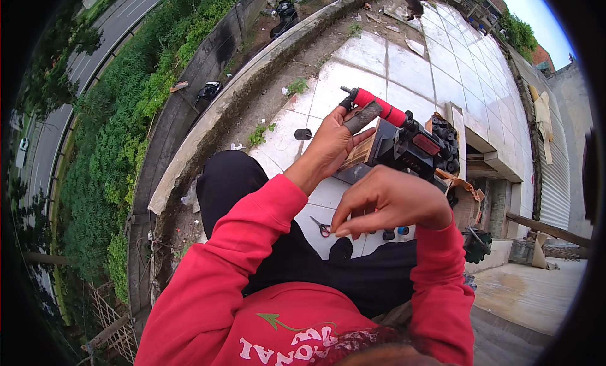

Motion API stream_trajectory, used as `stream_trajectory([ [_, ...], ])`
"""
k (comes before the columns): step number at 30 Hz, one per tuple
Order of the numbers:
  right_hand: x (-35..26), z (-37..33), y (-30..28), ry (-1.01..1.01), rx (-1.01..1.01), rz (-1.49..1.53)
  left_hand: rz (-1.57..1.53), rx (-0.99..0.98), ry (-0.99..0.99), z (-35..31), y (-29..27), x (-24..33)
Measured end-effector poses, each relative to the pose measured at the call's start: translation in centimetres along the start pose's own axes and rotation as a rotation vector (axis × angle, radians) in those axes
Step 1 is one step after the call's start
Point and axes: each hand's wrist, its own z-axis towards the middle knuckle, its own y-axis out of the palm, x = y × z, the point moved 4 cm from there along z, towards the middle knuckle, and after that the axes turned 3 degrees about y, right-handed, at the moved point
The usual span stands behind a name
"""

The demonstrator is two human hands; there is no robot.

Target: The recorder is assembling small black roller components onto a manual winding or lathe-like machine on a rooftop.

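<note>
My left hand is closed around a short, dark grey, worn-looking tube, held at a slant. Just beyond it, a bright red wrapped roller sits on a black machine with a wooden block at its near side. Closer to me, my right hand hangs with fingers curled and thumb and forefinger tips near each other. A speck of red shows by its fingers, but whether it is held is unclear. Below that hand, scissors with reddish handles lie on the tiles.
Several black rolls fill a box right of the machine. A small dark cylinder stands on the white tiled floor at left. Small rolls lie near my leg. A low wall edges the left; a cat is far off.
</note>
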Motion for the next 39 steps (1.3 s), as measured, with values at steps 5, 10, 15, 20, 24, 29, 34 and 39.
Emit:
stream_trajectory([
  [5,-5.6,3.3,-11.7,-0.077,0.922,-0.819,-0.134,0.089,0.003,1.2,0.5,-1.3],
  [10,-1.9,6.4,-15.8,0.408,0.647,-1.016,-0.187,0.059,0.07,1.1,0.9,-1.6],
  [15,-1.4,6.4,-16.4,0.355,0.705,-0.966,-0.16,0.026,0.069,1.1,0.7,-1.9],
  [20,-2.4,6.4,-16.9,0.369,0.67,-0.865,-0.15,0.021,0.073,1.1,0.7,-1.8],
  [24,-2.7,6.4,-17.2,0.484,0.641,-0.792,-0.16,0.028,0.07,1.0,0.8,-1.7],
  [29,-2.5,6.9,-16.8,0.438,0.495,-0.865,-0.144,0.038,0.071,1.0,0.9,-1.6],
  [34,-1.5,7.7,-15.6,0.353,0.546,-1.042,-0.131,0.032,0.095,0.9,1.0,-1.8],
  [39,-1.1,7.8,-15.0,0.305,0.688,-1.084,-0.129,0.039,0.096,1.0,0.9,-1.8],
])
